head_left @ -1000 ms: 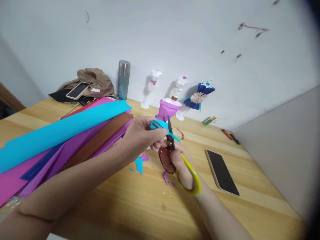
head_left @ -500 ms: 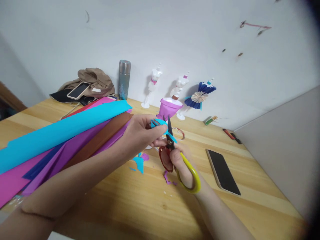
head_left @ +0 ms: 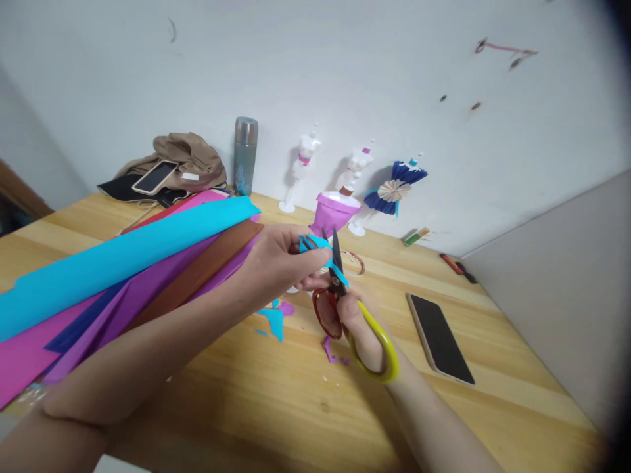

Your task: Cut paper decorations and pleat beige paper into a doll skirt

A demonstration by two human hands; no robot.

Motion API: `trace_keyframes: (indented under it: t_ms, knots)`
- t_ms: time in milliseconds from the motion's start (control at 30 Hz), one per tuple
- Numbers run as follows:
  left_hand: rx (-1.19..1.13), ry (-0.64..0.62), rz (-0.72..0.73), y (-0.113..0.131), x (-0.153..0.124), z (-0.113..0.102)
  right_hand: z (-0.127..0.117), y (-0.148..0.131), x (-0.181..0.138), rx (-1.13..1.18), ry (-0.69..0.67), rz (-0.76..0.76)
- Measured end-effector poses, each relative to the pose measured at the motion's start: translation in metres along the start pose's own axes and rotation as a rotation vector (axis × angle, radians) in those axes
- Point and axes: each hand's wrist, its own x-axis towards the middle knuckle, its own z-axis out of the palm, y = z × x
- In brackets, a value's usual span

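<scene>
A small piece of light blue paper [head_left: 321, 249] is pinched between the thumb and fingers of my left hand [head_left: 288, 259]. My right hand [head_left: 352, 315] grips scissors [head_left: 385, 358] with one yellow and one red handle loop, thumb through the yellow one. The dark blades stand apart, pointing away from me, with the blue paper between them. Beyond the blades, a small dress form wears a purple paper skirt [head_left: 335, 211]. Blue paper scraps [head_left: 274, 323] and purple scraps [head_left: 328, 350] lie on the wooden table [head_left: 276, 407] below my hands.
Long coloured paper sheets [head_left: 123, 246] lie at the left, partly under my left arm. Behind them are a brown cloth [head_left: 192, 157] and a thermos [head_left: 245, 157]. More dress forms [head_left: 302, 161] line the wall. A phone [head_left: 440, 338] rests at the right.
Almost nothing differs. Both hands keep their hold, and the yellow handle loop has shifted very slightly to the right.
</scene>
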Motion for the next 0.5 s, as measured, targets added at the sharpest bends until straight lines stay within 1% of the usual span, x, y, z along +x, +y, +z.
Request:
trace_keyframes:
  t_ms: [100,300,500]
  knots:
    - [-0.019,-0.013,0.007,-0.0001,0.0001,-0.0009,0.0004,-0.0007,-0.0006,0.027,-0.010,0.002]
    - [-0.019,-0.005,-0.038,0.0011,0.0002,-0.0022,0.0018,-0.0027,-0.0016,0.066,0.014,0.042]
    - [-0.040,-0.010,-0.038,-0.0006,0.0005,-0.0038,0.0023,-0.0053,-0.0020,0.069,0.009,0.067]
